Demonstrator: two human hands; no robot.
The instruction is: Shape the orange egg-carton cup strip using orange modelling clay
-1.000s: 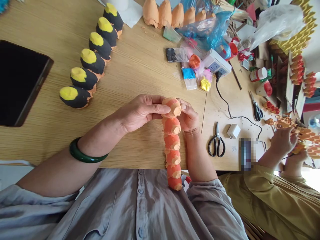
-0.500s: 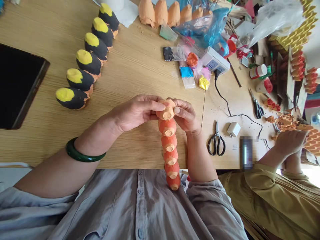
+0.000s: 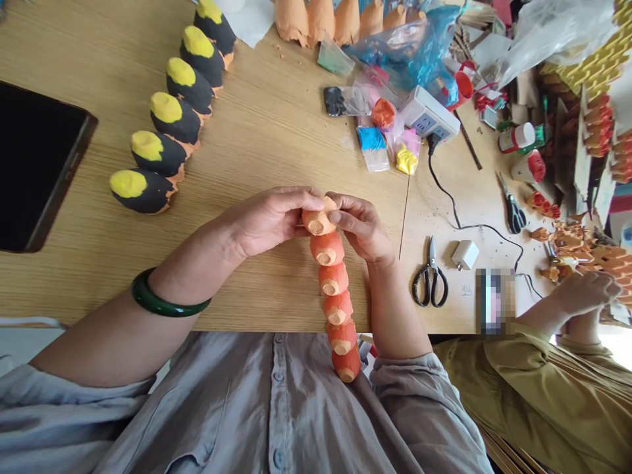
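Both hands grip the far end of an egg-carton strip (image 3: 332,280), a row of several joined cups that runs back toward my body and over the table edge. Most cups are coated in orange-red clay with bare, pale tips; the end cup between my fingers is only partly coated. My left hand (image 3: 269,220) pinches that end cup from the left, thumb on top. On the other side, my right hand (image 3: 363,227) presses its thumb against the same cup, fingers curled behind. A dark green bangle (image 3: 168,297) circles my left wrist.
Another strip (image 3: 182,125), black with yellow tips, lies at left beside a dark tablet (image 3: 42,168). Clay packets (image 3: 372,141), a power strip (image 3: 430,115) and scissors (image 3: 430,276) are right. An uncoated strip (image 3: 320,20) stands at the back. A co-worker's hands (image 3: 587,293) are far right.
The held end of the strip has shifted slightly left and tilted, its lower end swinging a little right. My right thumb has moved further onto the end cup. The view has shifted slightly.
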